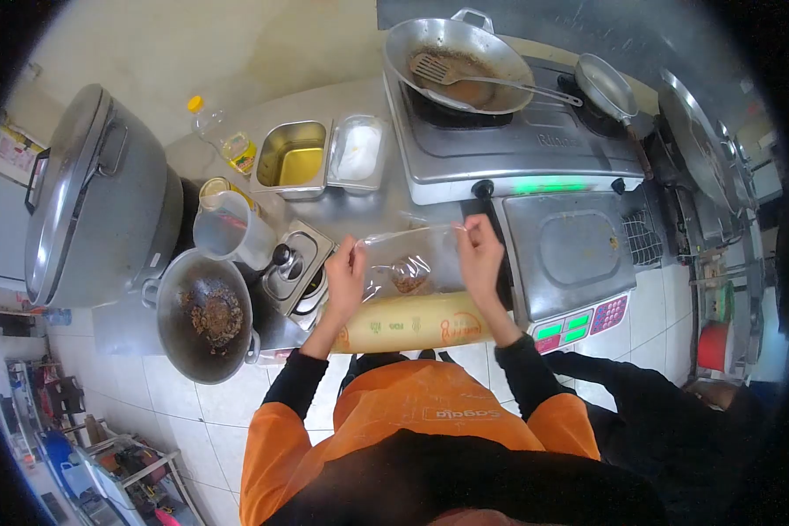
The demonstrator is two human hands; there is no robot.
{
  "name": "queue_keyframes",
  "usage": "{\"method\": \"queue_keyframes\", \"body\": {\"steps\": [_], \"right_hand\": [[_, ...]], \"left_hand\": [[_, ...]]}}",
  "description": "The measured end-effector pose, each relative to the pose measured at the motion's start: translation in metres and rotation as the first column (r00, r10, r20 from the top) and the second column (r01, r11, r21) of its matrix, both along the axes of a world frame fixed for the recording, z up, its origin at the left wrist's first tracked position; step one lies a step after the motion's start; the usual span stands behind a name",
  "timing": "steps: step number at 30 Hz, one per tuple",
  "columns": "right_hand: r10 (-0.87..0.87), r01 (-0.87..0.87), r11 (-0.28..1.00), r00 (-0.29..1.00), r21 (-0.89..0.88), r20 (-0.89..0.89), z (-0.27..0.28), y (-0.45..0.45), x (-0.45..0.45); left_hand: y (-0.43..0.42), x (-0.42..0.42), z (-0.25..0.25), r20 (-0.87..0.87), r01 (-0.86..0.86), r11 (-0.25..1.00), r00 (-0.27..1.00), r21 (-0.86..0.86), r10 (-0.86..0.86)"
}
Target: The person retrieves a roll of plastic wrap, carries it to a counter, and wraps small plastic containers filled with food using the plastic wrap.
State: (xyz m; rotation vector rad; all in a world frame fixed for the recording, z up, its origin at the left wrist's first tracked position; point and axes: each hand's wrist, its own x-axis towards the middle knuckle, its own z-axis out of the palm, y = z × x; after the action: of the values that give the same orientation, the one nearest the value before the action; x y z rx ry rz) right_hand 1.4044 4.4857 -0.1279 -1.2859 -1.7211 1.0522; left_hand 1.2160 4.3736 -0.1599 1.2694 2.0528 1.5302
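Observation:
A sheet of clear plastic film (438, 254) is stretched between my two hands, its upper edge taut. My left hand (346, 279) pinches its left corner, and my right hand (479, 259) pinches the right one. Beneath or behind the film lies a small brown heap (409, 273), seen through shiny creases. Nearest my body, a thick yellowish roll (412, 321) with red and green print lies across the counter's front edge, below both hands.
Left are a pot (203, 314) with brown food, a plastic jug (230, 230), a large lidded pot (96, 197) and a yellow-capped bottle (223, 138). Behind sits an oil tray (300, 167). Right are a scale (570, 254), a stove (526, 140) and a wok (491, 53). A dark-sleeved person (666, 412) is lower right.

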Motion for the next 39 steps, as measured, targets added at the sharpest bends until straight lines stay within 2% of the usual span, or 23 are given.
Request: {"method": "queue_keyframes", "body": {"steps": [1,2,4,6,7,8,9,10,12,14,16,18,19,21,23,27,29,31,32,33,35,37,39], "right_hand": [[-0.014,-0.005,0.996,0.975,-0.087,-0.220,-0.013,0.001,-0.007],[-0.013,-0.006,0.996,0.975,-0.085,-0.221,-0.024,0.001,-0.013],[0.006,-0.047,0.995,0.911,-0.089,-0.412,-0.047,0.001,-0.021],[0.055,-0.076,0.996,0.928,-0.043,-0.368,-0.069,0.008,-0.017],[0.098,-0.097,0.995,0.977,0.016,-0.189,-0.069,0.007,-0.015],[0.129,-0.128,0.989,0.992,0.072,-0.001,-0.069,0.006,-0.014],[0.132,-0.131,0.989,0.991,0.074,0.000,-0.070,0.006,-0.014],[0.170,-0.170,0.984,0.985,0.043,0.017,-0.062,0.004,-0.016],[0.210,-0.210,0.978,0.977,0.007,0.033,-0.059,0.003,-0.018],[0.290,-0.290,0.956,0.926,-0.039,0.243,-0.061,0.005,-0.019],[0.326,-0.332,0.943,0.927,-0.002,0.187,-0.073,0.006,-0.020],[0.361,-0.368,0.929,0.923,0.037,0.132,-0.085,0.008,-0.019],[0.402,-0.410,0.911,0.907,0.041,0.129,-0.086,0.008,-0.020],[0.442,-0.450,0.892,0.888,0.042,0.125,-0.088,0.008,-0.020],[0.482,-0.473,0.876,0.863,-0.093,0.150,-0.086,0.008,-0.020],[0.560,-0.534,0.828,0.803,-0.171,0.206,-0.083,0.011,-0.016],[0.619,-0.628,0.773,0.716,-0.089,0.323,-0.090,0.014,-0.015],[0.645,-0.655,0.749,0.685,-0.101,0.339,-0.091,0.018,-0.014],[0.669,-0.681,0.723,0.652,-0.112,0.355,-0.090,0.019,-0.015],[0.669,-0.680,0.724,0.653,-0.113,0.355,-0.089,0.020,-0.015],[0.672,-0.647,0.739,0.689,-0.186,0.271,-0.085,0.021,-0.017],[0.676,-0.631,0.737,0.688,-0.241,0.265,-0.077,0.022,-0.017],[0.676,-0.610,0.735,0.689,-0.297,0.259,-0.071,0.022,-0.017]], "left_hand": [[0.004,0.000,0.003,-0.001,-0.001,1.000,1.000,0.003,0.001],[0.009,0.000,0.007,0.021,-0.046,0.999,0.999,-0.013,0.046],[0.015,-0.003,0.005,0.045,-0.093,0.995,0.994,-0.034,0.095],[0.022,-0.009,-0.011,-0.004,-0.135,0.988,0.991,-0.077,0.135],[0.025,-0.013,-0.017,-0.003,-0.137,0.988,0.991,-0.078,0.137],[0.027,-0.019,-0.023,-0.102,-0.076,0.997,0.992,0.004,0.076],[0.029,-0.023,-0.028,-0.204,-0.009,0.997,0.979,0.082,0.025],[0.027,-0.025,-0.027,-0.205,-0.011,0.996,0.978,0.084,0.028],[0.020,-0.026,-0.027,-0.335,0.079,0.991,0.936,-0.110,-0.112],[0.021,-0.022,-0.032,-0.368,0.035,0.991,0.926,-0.127,-0.080],[0.024,-0.018,-0.035,-0.399,-0.008,0.990,0.916,-0.141,-0.049],[0.025,-0.016,-0.036,-0.439,-0.040,0.955,0.893,-0.295,-0.098],[0.027,-0.014,-0.037,-0.438,-0.041,0.954,0.894,-0.296,-0.098],[0.029,-0.009,-0.039,-0.498,-0.045,0.880,0.838,-0.473,-0.225],[0.029,-0.006,-0.045,-0.488,-0.030,0.851,0.830,-0.524,-0.271],[0.027,-0.004,-0.055,-0.444,0.010,0.740,0.795,-0.672,-0.413],[0.028,-0.008,-0.060,-0.403,0.044,0.715,0.801,-0.698,-0.443],[0.029,-0.010,-0.067,-0.363,0.079,0.688,0.803,-0.721,-0.472],[0.029,-0.010,-0.071,-0.387,0.056,0.722,0.814,-0.690,-0.433],[0.030,-0.010,-0.075,-0.410,0.032,0.753,0.823,-0.657,-0.393],[0.031,-0.010,-0.068,-0.377,0.053,0.742,0.835,-0.669,-0.400],[0.031,-0.010,-0.062,-0.343,0.074,0.729,0.847,-0.681,-0.406],[0.033,-0.010,-0.057,-0.148,0.186,0.660,0.897,-0.728,-0.417]]}}
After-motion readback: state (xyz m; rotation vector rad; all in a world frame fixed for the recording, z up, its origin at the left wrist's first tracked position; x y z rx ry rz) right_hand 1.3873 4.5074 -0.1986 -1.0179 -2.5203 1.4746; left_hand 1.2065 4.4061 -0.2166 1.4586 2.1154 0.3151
